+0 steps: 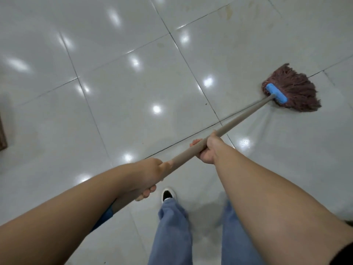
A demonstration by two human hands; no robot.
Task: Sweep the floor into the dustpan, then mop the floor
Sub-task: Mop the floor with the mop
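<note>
A mop with a reddish-brown string head [298, 92] and a blue clamp [277, 93] lies spread on the white tiled floor [118, 96] at the right. Its beige handle [242, 119] runs diagonally down-left toward me. My right hand [207, 150] grips the handle about midway. My left hand [149, 178] grips it lower, near its end. A wet streak shows on the tile just below the mop head. No dustpan or broom is in view.
My legs in blue trousers [172, 232] and one black-and-white shoe [168, 195] stand at the bottom centre. A brown object [2, 131] sits at the left edge. Faint yellowish stains [227, 14] mark the tiles at the top right. Ceiling lights reflect off the glossy floor.
</note>
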